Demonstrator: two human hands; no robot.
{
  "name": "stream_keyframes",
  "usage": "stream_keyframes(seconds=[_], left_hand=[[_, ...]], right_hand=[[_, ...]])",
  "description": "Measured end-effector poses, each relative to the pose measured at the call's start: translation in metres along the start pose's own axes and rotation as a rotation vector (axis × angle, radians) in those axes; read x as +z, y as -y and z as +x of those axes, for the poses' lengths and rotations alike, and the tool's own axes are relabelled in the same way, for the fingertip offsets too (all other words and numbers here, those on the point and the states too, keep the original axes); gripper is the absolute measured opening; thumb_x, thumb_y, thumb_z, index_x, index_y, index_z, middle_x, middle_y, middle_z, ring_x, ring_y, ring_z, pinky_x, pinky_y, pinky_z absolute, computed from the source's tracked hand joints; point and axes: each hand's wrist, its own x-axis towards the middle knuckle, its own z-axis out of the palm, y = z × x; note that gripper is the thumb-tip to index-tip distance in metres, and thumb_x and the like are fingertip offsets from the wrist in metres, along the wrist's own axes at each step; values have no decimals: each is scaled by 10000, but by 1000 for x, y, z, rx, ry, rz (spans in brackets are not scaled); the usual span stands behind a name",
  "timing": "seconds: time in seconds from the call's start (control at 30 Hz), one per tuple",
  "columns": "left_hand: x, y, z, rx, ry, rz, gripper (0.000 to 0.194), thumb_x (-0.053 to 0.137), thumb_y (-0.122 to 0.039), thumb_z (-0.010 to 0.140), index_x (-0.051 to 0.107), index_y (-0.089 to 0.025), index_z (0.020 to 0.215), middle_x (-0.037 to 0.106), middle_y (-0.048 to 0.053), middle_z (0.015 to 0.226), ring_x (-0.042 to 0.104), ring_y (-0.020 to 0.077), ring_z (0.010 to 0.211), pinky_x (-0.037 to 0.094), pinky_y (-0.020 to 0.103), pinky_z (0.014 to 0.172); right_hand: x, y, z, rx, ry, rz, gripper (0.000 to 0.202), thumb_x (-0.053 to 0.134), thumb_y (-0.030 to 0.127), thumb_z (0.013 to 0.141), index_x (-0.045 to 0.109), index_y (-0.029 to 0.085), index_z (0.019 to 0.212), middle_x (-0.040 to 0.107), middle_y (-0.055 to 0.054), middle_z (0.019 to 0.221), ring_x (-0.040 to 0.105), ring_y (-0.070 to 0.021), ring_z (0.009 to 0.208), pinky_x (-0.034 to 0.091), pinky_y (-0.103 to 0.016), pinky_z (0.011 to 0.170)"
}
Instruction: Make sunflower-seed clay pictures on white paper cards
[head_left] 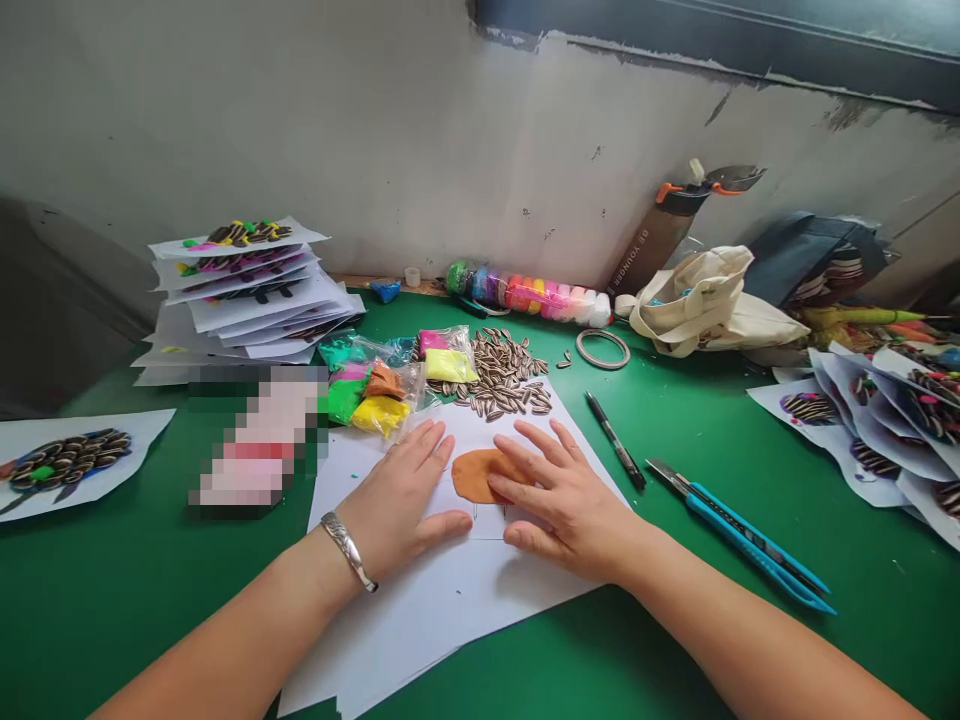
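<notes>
A flattened orange clay oval (474, 476) lies on white paper (390, 620), with short drawn lines below it. My right hand (562, 495) rests with spread fingers over the clay's right part, its fingertips touching it. To the left of the clay, my left hand (412, 495) lies flat on the paper, thumb apart, a silver bracelet at the wrist. Neither hand holds anything. Just beyond the hands are a pile of striped sunflower seeds (502, 375) and small bags of coloured clay (381, 415).
A black pen (615, 440) and a blue utility knife (742, 535), blade exposed, lie to the right. Behind are a tape roll (603, 336), clay tubs (555, 300), a cloth bag (694, 300) and a bottle (649, 235). Seed-covered papers are stacked left (255, 310) and right (870, 450).
</notes>
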Motion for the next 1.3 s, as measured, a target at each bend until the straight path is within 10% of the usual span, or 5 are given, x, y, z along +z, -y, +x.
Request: stream_keyframes(seconds=[1.3], left_hand=[[4,3,0,0,-44,-36,808,624,-553,783,412,-72,1396,299,210,1506,249,360,1397,273,523,1128]], right_hand=[[-2,0,-3,-117,94,-53,697,399,705,844,338,355,1443,224,-74,1558,153,-374,1413,82,-639,1104]])
